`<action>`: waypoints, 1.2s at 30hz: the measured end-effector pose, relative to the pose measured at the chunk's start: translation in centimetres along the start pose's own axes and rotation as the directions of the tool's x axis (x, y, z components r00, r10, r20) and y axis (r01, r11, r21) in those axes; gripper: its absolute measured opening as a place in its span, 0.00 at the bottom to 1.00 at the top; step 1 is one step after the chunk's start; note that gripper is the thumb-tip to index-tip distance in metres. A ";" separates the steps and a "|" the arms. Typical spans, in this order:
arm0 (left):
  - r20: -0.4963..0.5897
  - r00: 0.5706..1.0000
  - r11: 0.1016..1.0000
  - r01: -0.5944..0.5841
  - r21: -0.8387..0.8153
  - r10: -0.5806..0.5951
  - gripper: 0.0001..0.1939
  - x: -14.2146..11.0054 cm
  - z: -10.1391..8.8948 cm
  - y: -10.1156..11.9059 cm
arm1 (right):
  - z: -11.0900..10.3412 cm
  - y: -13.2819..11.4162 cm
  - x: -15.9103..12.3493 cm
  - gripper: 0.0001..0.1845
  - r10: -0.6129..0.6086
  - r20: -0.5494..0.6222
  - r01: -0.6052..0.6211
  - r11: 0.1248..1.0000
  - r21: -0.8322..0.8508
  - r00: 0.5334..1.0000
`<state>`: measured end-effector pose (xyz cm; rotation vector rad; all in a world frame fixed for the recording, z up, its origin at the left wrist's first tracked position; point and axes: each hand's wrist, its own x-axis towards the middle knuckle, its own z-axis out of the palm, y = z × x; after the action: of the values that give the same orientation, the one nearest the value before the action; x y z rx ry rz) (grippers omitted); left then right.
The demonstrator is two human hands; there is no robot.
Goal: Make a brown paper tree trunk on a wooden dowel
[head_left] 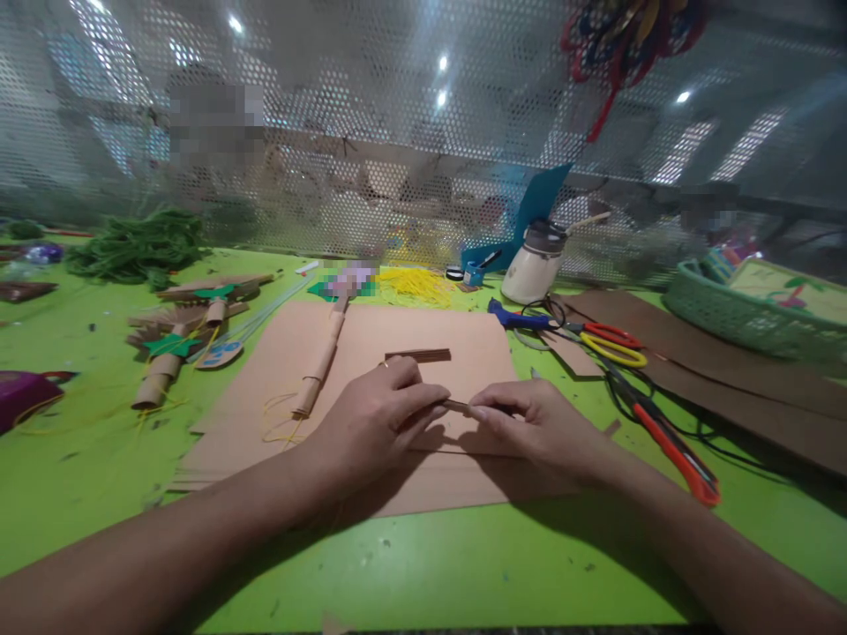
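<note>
My left hand (pixel 377 419) and my right hand (pixel 533 423) meet over a stack of tan cardboard sheets (pixel 278 414). Both pinch the ends of a thin brown strip (pixel 456 407), fingers pressed together. A folded dark brown strip (pixel 418 355) lies on the cardboard just beyond my hands. A rolled cardboard tube (pixel 321 366) with yellow string lies on the sheets to the left.
Red and yellow scissors (pixel 612 344), an orange cutter (pixel 675 450), a blue glue gun (pixel 520 317) and a white pot (pixel 535 265) lie right. Brown sheets (pixel 728 362) and a green basket (pixel 741 317) sit far right. Cardboard figures (pixel 178 339) and green yarn (pixel 136 247) lie left. A perforated screen (pixel 371 123) stands behind.
</note>
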<state>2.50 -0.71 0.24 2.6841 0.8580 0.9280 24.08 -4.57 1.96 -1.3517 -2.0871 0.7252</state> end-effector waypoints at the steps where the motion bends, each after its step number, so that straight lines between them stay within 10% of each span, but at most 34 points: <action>1: -0.036 0.999 1.000 0.011 0.000 -0.011 0.08 -0.1 0.1 0.0 | 0.1 0.0 0.0 0.11 -0.017 -0.022 0.018 1.000 0.011 1.000; 10: -0.070 0.998 0.997 -0.009 -0.083 0.003 0.04 0.0 -0.1 -1.2 | 0.0 0.6 0.1 0.11 -0.138 -0.278 0.139 0.990 -0.018 0.951; 20: -0.109 0.994 0.998 0.003 -0.057 -0.009 0.02 0.0 -0.5 -0.6 | -1.1 0.3 0.2 0.20 0.144 -0.087 -0.103 0.925 0.365 0.986; 36: 0.022 0.997 0.995 -0.074 0.060 0.072 0.04 0.0 -1.3 -0.3 | -1.1 0.1 0.5 0.13 0.319 -0.129 -0.180 0.775 0.606 0.939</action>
<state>1.57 -0.55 1.19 2.7886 0.8013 0.9031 24.73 -3.95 2.71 -1.2777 -1.3398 1.1578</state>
